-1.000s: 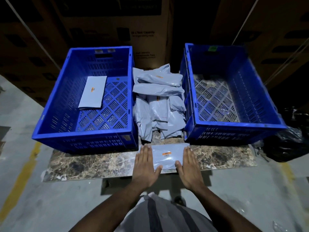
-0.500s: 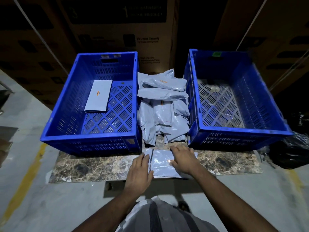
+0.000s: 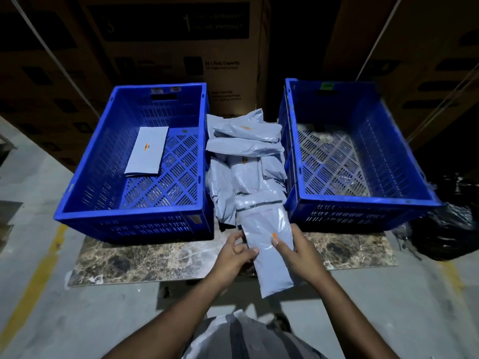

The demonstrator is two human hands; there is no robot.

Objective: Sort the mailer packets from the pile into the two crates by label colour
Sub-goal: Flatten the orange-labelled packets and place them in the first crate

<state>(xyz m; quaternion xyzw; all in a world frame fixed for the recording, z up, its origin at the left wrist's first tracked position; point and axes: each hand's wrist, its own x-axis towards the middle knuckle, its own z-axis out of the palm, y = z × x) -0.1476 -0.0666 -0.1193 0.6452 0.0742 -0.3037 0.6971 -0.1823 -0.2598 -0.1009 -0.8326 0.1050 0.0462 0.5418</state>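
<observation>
Marble slab (image 3: pixel 145 257) carried two perforated blue plastic crates; left crate (image 3: pixel 134 218) held one flat grey packet (image 3: pixel 147 151), right crate (image 3: pixel 363 208) none; slack grey poly pile (image 3: pixel 243 161) between them. Held packet (image 3: pixel 269 252) over slab's front edge, orange label (image 3: pixel 274 235) up; left hand (image 3: pixel 233 255) and right hand (image 3: pixel 298 255) pinched its sides. Label-reading step; next, probably the left crate.

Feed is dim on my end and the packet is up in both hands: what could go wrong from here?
The right hand thumb partly covers the held packet's orange label, so its colour might be misread in this dim light. The left hand grips only the packet's edge; the glossy film could slip. The pile leans on both crates, so a brush may topple packets.
</observation>
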